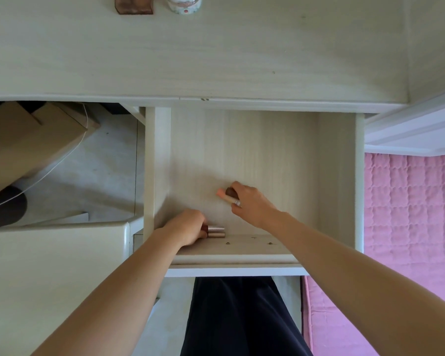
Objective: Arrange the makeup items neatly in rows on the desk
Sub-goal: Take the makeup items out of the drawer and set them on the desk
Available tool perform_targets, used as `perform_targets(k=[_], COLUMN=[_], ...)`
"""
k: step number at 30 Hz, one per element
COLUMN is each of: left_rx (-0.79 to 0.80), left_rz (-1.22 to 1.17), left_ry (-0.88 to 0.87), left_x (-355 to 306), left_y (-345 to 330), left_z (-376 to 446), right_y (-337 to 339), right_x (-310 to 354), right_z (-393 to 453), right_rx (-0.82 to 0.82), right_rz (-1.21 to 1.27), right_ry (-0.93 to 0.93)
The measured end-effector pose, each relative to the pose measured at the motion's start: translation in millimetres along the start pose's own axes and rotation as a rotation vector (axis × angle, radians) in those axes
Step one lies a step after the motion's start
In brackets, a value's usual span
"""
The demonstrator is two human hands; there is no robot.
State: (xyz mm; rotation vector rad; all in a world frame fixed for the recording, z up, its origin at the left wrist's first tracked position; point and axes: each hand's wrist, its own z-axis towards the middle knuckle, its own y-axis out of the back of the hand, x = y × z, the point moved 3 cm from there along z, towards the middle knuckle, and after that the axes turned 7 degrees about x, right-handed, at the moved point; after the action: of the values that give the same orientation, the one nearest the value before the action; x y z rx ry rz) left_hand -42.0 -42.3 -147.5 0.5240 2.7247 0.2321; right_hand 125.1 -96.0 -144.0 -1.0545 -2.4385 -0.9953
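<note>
Two groups of makeup items lie inside the open drawer (254, 150) of the desk (216, 60). The first group is a pair of short lipstick tubes (215, 232) with pale metallic casings, lying on their sides against the drawer's near front wall, toward its left corner. The left hand (188, 228) covers their left ends, fingers curled down around them; how many tubes it grips cannot be told, since the palm hides that part.

The second group sits near the middle of the drawer floor. The right hand (249, 204) holds a slim tube with a peach-coloured tip (225, 196) together with a dark brown item (231, 192) beside it. The fingers are curled over both, pinching them against the thumb; the peach tip points left, away from the palm. Whether these items touch the drawer floor cannot be told.

Both forearms reach in over the drawer's front edge. The person's dark clothing (242, 317) shows below the drawer.

On the desk top, at the far edge of view, stand a brown wooden object (134, 5) and, just to its right, a white round container (184, 5); both are cut off by the frame.

To the left, under the desk, is a cardboard box (31, 145) with a thin white cable (62, 160) running across it. A pink quilted cover (411, 214) lies to the right.
</note>
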Motion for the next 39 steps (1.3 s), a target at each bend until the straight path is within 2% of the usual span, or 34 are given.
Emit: perform_targets(k=[7, 13, 16, 19, 21, 30, 39], left_rx=[-0.225, -0.331, -0.39, -0.365, -0.349, -0.395, -0.407], left_rz=[-0.146, -0.482, -0.854, -1.305, -1.416, -1.428, -1.398], left_ry=[-0.032, -0.037, -0.082, -0.091, -0.111, -0.171, -0.241], left_x=[-10.4, -20.4, -30.9, -39.0, -45.2, -68.1, -124.3], left_y=[12.8, 23.8, 33.0, 37.4, 42.1, 80.4, 176.6], left_z=[-25.6, -55.7, -76.2, -96.5, -108.6, -136.5, -122.7], right_y=[10.7, 29.4, 37.8, 48.2, 54.6, 91.5, 191.3], right_x=[-2.7, 9.3, 18.7, 29.9, 37.1, 66.8, 73.5], right_z=[-25.3, -62.5, -77.0, -91.5, -99.3, -122.5, -100.8], right_rx=[-0.066, -0.131, -0.192, -0.196, -0.218, -0.318, -0.45], right_rz=[0.233, 0.455, 0.561, 0.607, 0.661, 0.84, 0.812], right_ry=[-0.128, -0.244, -0.239, -0.211, -0.206, -0.185, -0.132])
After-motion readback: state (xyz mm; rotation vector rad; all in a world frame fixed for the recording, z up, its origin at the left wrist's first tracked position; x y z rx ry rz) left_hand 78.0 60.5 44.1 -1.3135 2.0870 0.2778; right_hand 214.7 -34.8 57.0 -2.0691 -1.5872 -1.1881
